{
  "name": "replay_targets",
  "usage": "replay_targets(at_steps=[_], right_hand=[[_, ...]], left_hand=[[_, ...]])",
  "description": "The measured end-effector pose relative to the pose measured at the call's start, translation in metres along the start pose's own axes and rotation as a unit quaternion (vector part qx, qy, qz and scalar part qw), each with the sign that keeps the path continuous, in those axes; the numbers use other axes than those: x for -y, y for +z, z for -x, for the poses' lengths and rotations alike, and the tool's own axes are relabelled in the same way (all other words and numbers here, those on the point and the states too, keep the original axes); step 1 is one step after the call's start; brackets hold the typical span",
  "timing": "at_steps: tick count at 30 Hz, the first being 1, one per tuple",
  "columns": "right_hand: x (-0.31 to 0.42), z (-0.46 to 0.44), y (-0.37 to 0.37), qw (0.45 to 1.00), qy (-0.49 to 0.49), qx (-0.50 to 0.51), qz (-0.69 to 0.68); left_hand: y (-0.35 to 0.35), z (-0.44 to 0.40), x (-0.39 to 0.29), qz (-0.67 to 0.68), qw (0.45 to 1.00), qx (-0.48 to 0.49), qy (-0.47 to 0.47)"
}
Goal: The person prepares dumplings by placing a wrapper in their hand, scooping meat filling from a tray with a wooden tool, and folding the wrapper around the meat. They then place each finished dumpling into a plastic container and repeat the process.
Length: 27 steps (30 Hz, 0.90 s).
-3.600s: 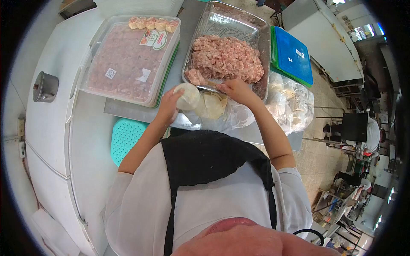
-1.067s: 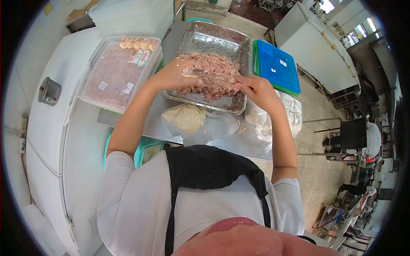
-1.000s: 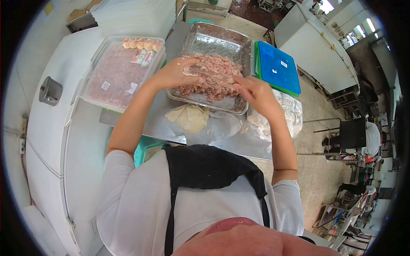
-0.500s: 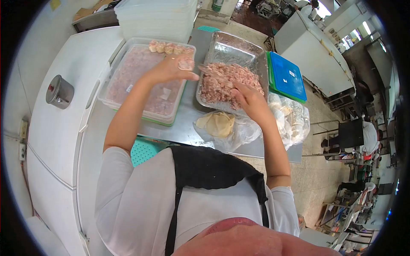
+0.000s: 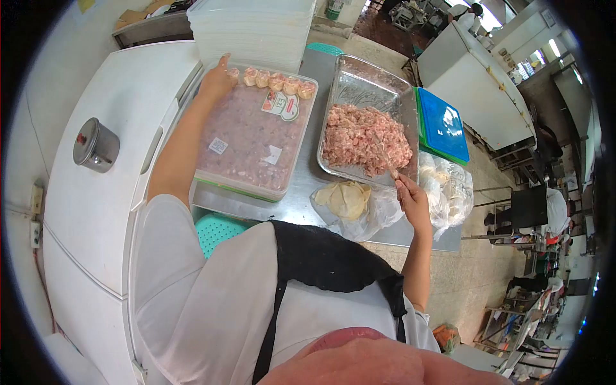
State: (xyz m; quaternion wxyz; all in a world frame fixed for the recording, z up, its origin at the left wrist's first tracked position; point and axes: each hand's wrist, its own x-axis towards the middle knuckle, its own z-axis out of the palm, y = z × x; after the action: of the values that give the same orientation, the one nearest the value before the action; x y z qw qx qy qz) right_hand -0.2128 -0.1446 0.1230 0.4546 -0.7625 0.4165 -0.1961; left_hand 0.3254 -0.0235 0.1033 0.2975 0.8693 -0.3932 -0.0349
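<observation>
Lying just in front of the metal tray, pale, floppy round wrappers sit loosely piled on a crumpled clear plastic bag. By the tray's near right corner, the right hand has its fingers wrapped around the end of a slim tool, which reaches into the ground meat. That meat fills the tray's nearer part as a coarse, lumpy mound, pink flecked with paler bits; the metal beyond it is smeared. Left of the tray is a translucent plastic box, pinkish beneath its cloudy surface. Well left of the tray, at the box's far left corner, the left hand has its fingers at a single dumpling; I cannot tell whether they pinch it or are loose. Between that hand and the tray, five dumplings line the box's far edge, squat, with pale yellowish wrappers and pink tops. Beyond the tray, to its left, rises a stack of whitish containers.
</observation>
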Motion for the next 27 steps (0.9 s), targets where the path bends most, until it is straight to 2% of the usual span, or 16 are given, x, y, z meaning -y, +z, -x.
replay_targets(at_steps=[2,4,5,6,7,11,13,14,16,17,18,19,21,23,25,27], right_hand=[[0.001,0.002,0.001,1.0,-0.027,0.003,0.011],[-0.001,0.002,-0.001,0.999,-0.049,0.005,0.02],[-0.004,0.0,-0.003,0.993,-0.093,0.011,0.065],[-0.007,-0.002,-0.005,0.985,-0.135,0.017,0.11],[-0.003,-0.004,-0.01,0.986,-0.125,0.011,0.109],[-0.011,-0.039,-0.053,0.92,-0.128,0.111,0.354],[-0.002,-0.052,-0.073,0.862,-0.105,0.089,0.488],[-0.001,-0.058,-0.079,0.863,-0.1,0.091,0.486],[-0.001,-0.075,-0.085,0.813,-0.16,0.063,0.557],[-0.02,-0.091,-0.079,0.794,-0.177,0.055,0.579],[-0.046,-0.103,-0.068,0.774,-0.195,0.047,0.601],[-0.062,-0.103,-0.052,0.783,-0.209,0.053,0.584],[-0.07,-0.092,-0.033,0.793,-0.225,0.06,0.563],[-0.067,-0.075,-0.036,0.799,-0.274,0.125,0.52],[-0.07,-0.067,-0.047,0.78,-0.296,0.151,0.531],[-0.058,-0.071,-0.065,0.757,-0.324,0.174,0.54]], left_hand=[[0.003,-0.005,-0.005,-0.024,0.999,0.023,-0.018],[0.015,-0.016,-0.002,-0.081,0.996,0.019,0.013],[0.018,-0.022,0.0,-0.082,0.996,0.025,0.017],[0.022,-0.028,0.002,-0.085,0.996,0.004,0.026],[0.026,-0.03,0.001,-0.088,0.995,-0.015,0.039],[0.02,-0.028,-0.012,-0.076,0.997,0.032,0.003],[0.008,-0.02,-0.016,-0.131,0.988,0.08,0.025],[0.007,-0.012,-0.021,-0.132,0.987,0.086,0.027],[-0.003,0.011,-0.041,-0.153,0.962,-0.049,0.22],[-0.007,0.025,-0.058,-0.155,0.962,-0.047,0.219],[-0.014,0.051,-0.099,-0.06,0.975,-0.027,0.214],[-0.014,0.078,-0.137,0.036,0.978,-0.008,0.205],[-0.001,0.129,-0.193,0.103,0.973,0.016,0.205],[0.036,0.169,-0.218,0.253,0.939,0.133,0.193],[0.073,0.206,-0.243,0.257,0.927,0.206,0.179],[0.129,0.225,-0.237,0.231,0.912,0.293,0.17]])
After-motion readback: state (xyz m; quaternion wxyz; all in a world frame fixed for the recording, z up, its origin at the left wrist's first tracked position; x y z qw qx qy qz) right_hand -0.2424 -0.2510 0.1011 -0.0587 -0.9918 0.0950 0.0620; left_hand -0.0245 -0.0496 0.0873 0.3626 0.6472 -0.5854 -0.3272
